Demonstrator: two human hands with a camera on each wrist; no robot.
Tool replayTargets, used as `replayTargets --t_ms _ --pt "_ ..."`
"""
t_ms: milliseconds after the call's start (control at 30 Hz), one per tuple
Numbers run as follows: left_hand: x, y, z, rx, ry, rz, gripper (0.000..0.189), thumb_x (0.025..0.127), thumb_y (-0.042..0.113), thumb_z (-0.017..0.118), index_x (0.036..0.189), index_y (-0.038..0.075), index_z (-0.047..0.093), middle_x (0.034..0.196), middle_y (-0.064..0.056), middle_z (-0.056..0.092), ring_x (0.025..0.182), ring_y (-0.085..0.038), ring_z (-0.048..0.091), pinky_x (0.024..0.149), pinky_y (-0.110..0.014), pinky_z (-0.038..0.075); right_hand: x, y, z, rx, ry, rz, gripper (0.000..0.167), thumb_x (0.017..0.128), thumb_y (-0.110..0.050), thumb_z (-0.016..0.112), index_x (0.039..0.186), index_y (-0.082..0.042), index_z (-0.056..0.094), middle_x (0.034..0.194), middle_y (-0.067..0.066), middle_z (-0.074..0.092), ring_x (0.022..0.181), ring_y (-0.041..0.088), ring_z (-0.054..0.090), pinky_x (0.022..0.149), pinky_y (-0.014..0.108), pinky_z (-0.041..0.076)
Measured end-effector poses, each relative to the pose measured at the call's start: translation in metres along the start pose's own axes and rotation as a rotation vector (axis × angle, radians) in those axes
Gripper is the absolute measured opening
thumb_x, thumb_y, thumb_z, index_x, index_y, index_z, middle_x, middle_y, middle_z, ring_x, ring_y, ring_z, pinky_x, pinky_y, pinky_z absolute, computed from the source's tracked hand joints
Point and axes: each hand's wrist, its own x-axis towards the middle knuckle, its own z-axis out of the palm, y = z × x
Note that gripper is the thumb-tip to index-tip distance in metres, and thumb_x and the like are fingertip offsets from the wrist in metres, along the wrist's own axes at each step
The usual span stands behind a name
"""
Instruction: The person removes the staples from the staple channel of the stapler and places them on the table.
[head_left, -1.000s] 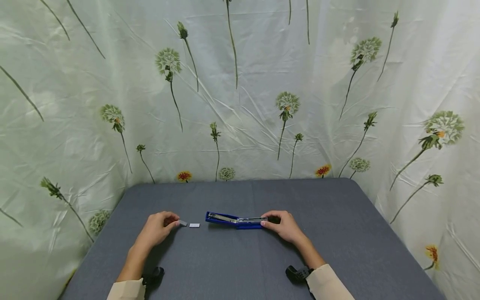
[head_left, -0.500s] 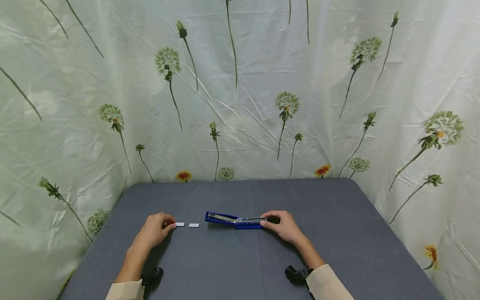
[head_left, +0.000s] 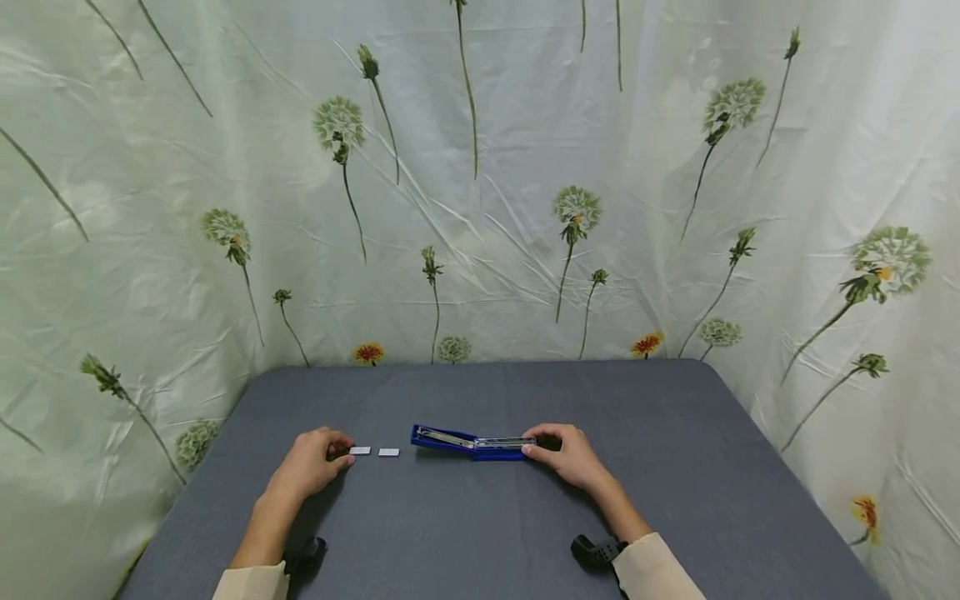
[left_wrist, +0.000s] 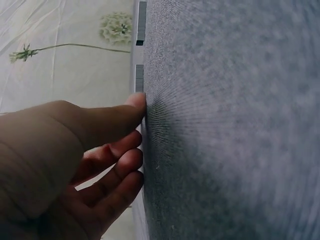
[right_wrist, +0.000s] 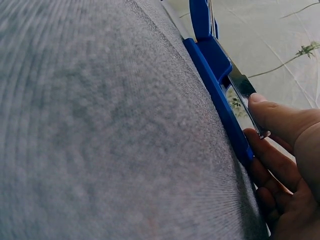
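Observation:
Two short staple strips (head_left: 388,452) lie in a row on the grey cloth, left of a blue stapler (head_left: 442,437). My left hand (head_left: 307,462) is at the outer end of the left strip (head_left: 362,451), thumb and index fingertip on either side of it. In the left wrist view the thumb (left_wrist: 132,107) covers that end. The stapler is unfolded, its top part tipped back to the left and its metal magazine (right_wrist: 242,85) exposed. My right hand (head_left: 566,454) grips its right end, thumb on the magazine and fingers around the far side of the blue base (right_wrist: 214,95).
The grey cloth-covered table (head_left: 480,525) has its far edge against a pale curtain (head_left: 495,208) printed with dandelions. Black wrist-worn devices (head_left: 594,550) sit below both hands, beside the cream sleeves (head_left: 656,567).
My left hand has lowered the tilted staple strip flat onto the cloth beside the other strip, and its thumb has shifted slightly off it. The right hand and stapler have stayed in place.

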Motion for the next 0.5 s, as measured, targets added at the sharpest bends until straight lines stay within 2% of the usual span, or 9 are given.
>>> replayTargets --t_ms 200,333,400,500 --pt "-0.002 0.001 0.001 0.018 -0.033 0.080 0.028 0.084 0.019 0.086 0.107 0.006 0.077 0.101 -0.007 0.069 0.092 -0.024 0.065 0.081 -0.048 0.054 -0.006 0.003 -0.005 -0.035 0.005 0.006 0.020 0.093 -0.037 0.078 0.109 -0.026 0.078 0.114 -0.004 0.075 0.113 0.023 0.067 0.100 0.048 0.051" --pt "-0.003 -0.003 0.002 0.044 -0.022 0.142 0.044 0.085 0.027 0.086 0.118 0.002 0.073 0.113 -0.014 0.069 0.104 -0.034 0.067 0.090 -0.054 0.054 -0.012 0.001 -0.011 -0.067 -0.012 0.011 0.034 0.093 -0.043 0.076 0.119 -0.021 0.075 0.120 -0.002 0.074 0.117 0.023 0.066 0.101 0.050 0.051" --pt "-0.006 -0.006 0.002 0.055 -0.020 0.141 0.055 0.086 0.034 0.085 0.126 -0.001 0.069 0.123 -0.020 0.067 0.114 -0.040 0.065 0.096 -0.058 0.052 -0.017 -0.001 -0.017 -0.077 -0.023 0.024 0.042 0.093 -0.045 0.075 0.126 -0.019 0.071 0.126 -0.002 0.072 0.121 0.023 0.065 0.105 0.051 0.050" --pt "-0.011 -0.010 -0.001 0.054 -0.041 0.105 0.079 0.086 0.051 0.080 0.141 -0.001 0.058 0.140 -0.025 0.059 0.129 -0.047 0.056 0.103 -0.063 0.046 -0.025 -0.002 -0.029 -0.104 -0.035 0.036 0.053 0.093 -0.046 0.075 0.137 -0.018 0.065 0.135 -0.001 0.067 0.129 0.025 0.061 0.110 0.053 0.046"
